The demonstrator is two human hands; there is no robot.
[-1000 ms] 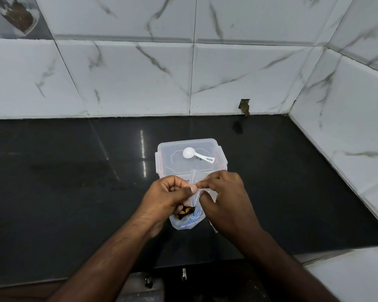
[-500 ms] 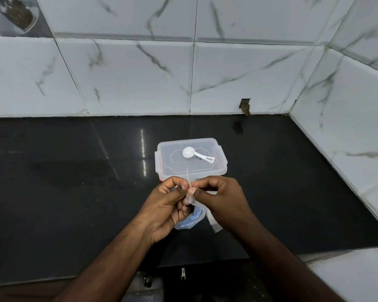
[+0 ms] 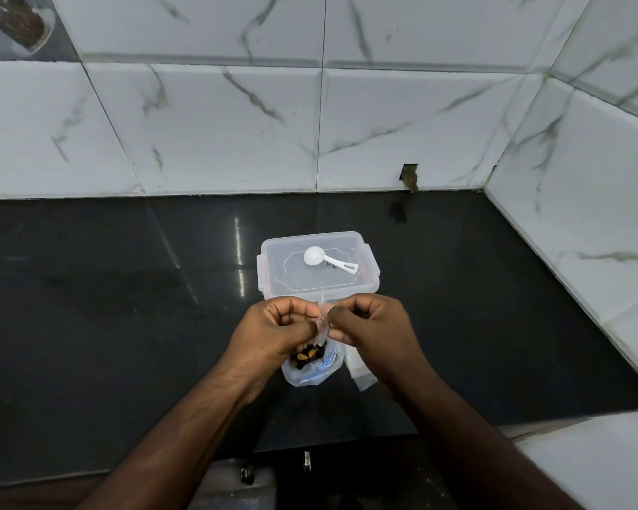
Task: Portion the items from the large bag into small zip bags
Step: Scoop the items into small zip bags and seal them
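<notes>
**Operator:** Clear, thin plastic is what I've got pinched: a small zip bag [image 3: 312,366], held just above the glossy black tabletop [image 3: 107,307] at 6 o'clock from the lidded container [image 3: 319,265]. My left hand [image 3: 273,331] and right hand [image 3: 371,331] meet at the bag's top edge, fingers curled, thumb and forefinger of each nipping the strip together.

**Observer:** Is anything in it?

**Operator:** Yes, a small dark portion with a few amber bits sits low in the pouch. I judge this one filled, and I'm on the sealing step. I can't tell whether the zip is closed along its whole length.

**Observer:** And what's left?

**Operator:** More flat, translucent plastic [image 3: 361,373] hangs under my right hand at 4 o'clock from the pouch; I'd guess these are empty bags, so more portions remain. I can't make out the large bag itself.

**Observer:** The scoop?

**Operator:** White spoon [image 3: 328,260], round bowl, flat handle, lying on the container's smooth frosted lid. Marbled white tiles [image 3: 236,123] behind at 12 o'clock.
</notes>
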